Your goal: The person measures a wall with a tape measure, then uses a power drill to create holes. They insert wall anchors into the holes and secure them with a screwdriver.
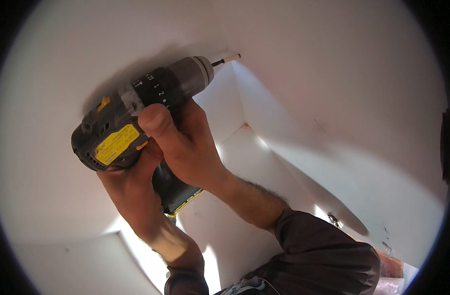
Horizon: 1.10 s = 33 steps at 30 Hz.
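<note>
1. Head view: the drill (153, 91) lies above both hands, slanting up and rightward.
2. The left hand (132, 189) grips it below the rear housing; the right hand (183, 142) clasps it further forward, thumb along the side.
3. The bit (230, 59) points at the right white panel (333, 93), near the corner seam; whether its tip touches, I cannot tell.
4. The drill's upper side lies near the left white panel (48, 123); more open room lies below the chuck, right of the right hand.
</note>
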Available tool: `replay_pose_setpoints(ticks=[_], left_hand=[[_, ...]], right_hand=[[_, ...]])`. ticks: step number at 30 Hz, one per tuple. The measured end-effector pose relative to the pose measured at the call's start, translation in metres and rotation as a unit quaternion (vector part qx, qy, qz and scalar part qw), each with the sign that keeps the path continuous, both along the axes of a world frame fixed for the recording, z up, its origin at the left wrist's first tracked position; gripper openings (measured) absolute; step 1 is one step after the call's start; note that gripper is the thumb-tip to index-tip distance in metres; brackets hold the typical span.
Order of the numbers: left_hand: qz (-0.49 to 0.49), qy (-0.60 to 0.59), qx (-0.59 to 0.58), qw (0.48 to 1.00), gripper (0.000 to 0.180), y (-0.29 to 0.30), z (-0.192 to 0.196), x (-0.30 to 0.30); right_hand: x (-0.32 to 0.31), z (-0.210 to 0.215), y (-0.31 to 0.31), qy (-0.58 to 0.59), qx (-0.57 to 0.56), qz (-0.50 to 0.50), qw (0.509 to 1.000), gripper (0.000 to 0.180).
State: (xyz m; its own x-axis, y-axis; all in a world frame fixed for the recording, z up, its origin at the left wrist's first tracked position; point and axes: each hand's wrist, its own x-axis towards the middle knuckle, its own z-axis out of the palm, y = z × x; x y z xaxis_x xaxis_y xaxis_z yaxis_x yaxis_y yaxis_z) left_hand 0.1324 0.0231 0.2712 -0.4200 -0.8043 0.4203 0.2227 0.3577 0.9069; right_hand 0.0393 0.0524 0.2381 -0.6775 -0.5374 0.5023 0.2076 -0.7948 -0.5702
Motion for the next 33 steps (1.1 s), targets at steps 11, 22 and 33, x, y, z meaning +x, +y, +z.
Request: replay_pose_setpoints(ticks=[11,22,33], left_hand=[[-0.018,0.012,-0.017,1.0,0.049,0.0,0.0029,0.0024],[-0.021,0.02,-0.026,0.999,0.047,0.0004,0.0037,0.0052],[-0.029,0.028,-0.034,0.999,0.048,0.0073,0.0043,0.0023]], right_hand=[[0.0048,0.003,-0.0014,-0.023,-0.029,0.022,0.999,0.044],[0.0056,0.0035,-0.0004,-0.019,-0.036,0.036,0.999,0.046],[0.0067,0.0009,0.003,-0.03,-0.055,0.033,0.998,0.05]])
